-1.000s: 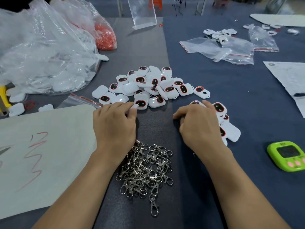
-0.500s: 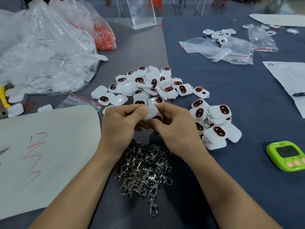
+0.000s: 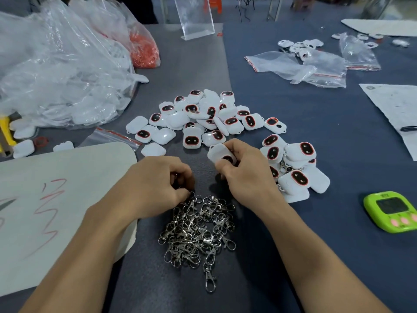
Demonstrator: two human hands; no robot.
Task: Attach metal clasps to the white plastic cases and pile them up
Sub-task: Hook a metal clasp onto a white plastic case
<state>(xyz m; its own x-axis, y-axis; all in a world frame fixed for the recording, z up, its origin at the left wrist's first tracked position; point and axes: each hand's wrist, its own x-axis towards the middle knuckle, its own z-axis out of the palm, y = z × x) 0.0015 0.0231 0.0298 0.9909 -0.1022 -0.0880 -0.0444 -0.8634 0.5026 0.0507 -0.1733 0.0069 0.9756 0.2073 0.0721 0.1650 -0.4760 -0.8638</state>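
Note:
My right hand (image 3: 244, 171) grips one white plastic case (image 3: 220, 153) just above the table. My left hand (image 3: 158, 185) has its fingers curled down at the top edge of the heap of metal clasps (image 3: 198, 231); whether it pinches a clasp is hidden. Behind both hands lies a loose spread of white cases with red-rimmed dark windows (image 3: 203, 118). To the right of my right hand sits a smaller pile of cases with clasps on them (image 3: 295, 168).
A white sheet with red marks (image 3: 56, 199) lies at the left. Big clear bags of white parts (image 3: 63, 71) and a bag of orange bits (image 3: 143, 50) fill the far left. A green timer (image 3: 391, 211) sits at the right, with more bags (image 3: 300, 66) and paper (image 3: 397, 105) beyond.
Both hands held the case together half a second ago. Now my right hand alone keeps it, and my left hand has dropped to the clasp heap.

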